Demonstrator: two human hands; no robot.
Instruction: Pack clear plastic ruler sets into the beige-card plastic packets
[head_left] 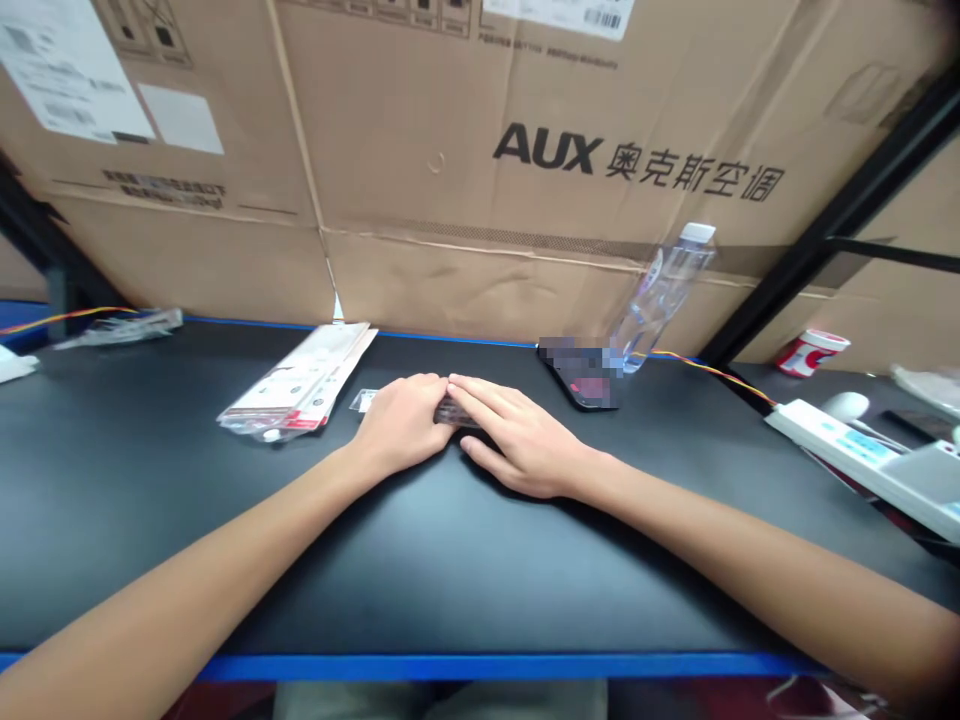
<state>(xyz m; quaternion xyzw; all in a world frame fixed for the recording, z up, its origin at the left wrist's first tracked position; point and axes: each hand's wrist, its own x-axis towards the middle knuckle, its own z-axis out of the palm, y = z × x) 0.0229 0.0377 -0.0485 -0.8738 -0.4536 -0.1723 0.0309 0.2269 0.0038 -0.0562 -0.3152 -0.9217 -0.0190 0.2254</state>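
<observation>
Both of my hands meet over the middle of the black tabletop, around a small dark item (453,411) with a shiny surface. Most of it is hidden, and its kind cannot be made out. My left hand (399,422) is closed on its left side, fingers curled and thumb toward me. From the right, my right hand (529,440) reaches over it with long, nearly straight fingers on its far edge and the thumb lower, nearer me. A small clear plastic piece (364,400) with printing shows just left of my left hand.
Flat printed packages in clear plastic (296,385) lie left of my hands. Behind my right hand are a dark phone-like slab (581,375) and a tilted water bottle (664,295). A white power strip (862,455) sits at right. A large cardboard box (420,180) walls the back.
</observation>
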